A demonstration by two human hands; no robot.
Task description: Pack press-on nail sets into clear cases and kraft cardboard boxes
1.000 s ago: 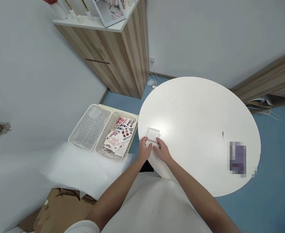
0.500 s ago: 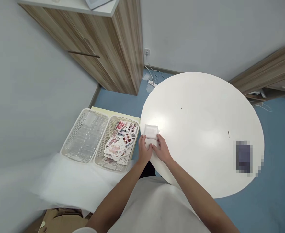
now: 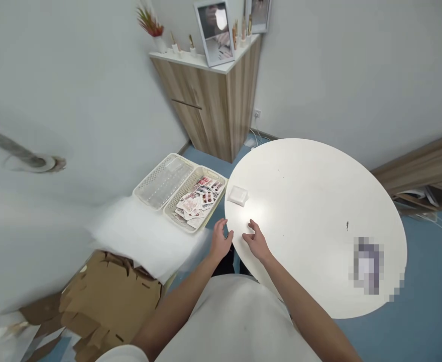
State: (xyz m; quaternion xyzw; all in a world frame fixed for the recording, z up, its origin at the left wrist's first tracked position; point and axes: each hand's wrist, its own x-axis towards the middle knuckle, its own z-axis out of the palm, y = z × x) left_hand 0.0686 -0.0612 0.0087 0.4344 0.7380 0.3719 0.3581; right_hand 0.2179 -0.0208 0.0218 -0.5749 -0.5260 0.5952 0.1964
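A small clear plastic box (image 3: 238, 195) lies on the round white table (image 3: 319, 201) near its left edge. My left hand (image 3: 221, 241) hovers at the table's near-left rim, fingers loosely apart, holding nothing. My right hand (image 3: 256, 241) rests over the tabletop a short way to the right, fingers spread and empty. Both hands are a hand's length short of the box and do not touch it.
Two white mesh baskets sit left of the table: one with clear boxes (image 3: 164, 180), one with printed nail-art cards (image 3: 197, 198). White cloth (image 3: 141, 239) and flattened cardboard (image 3: 108, 296) lie nearer me. A wooden cabinet (image 3: 213, 95) stands behind. A blurred dark object (image 3: 367, 264) lies at the table's right.
Both hands let go of the clear box and drew back toward me; the box stays on the table. The camera tilted up and swung.
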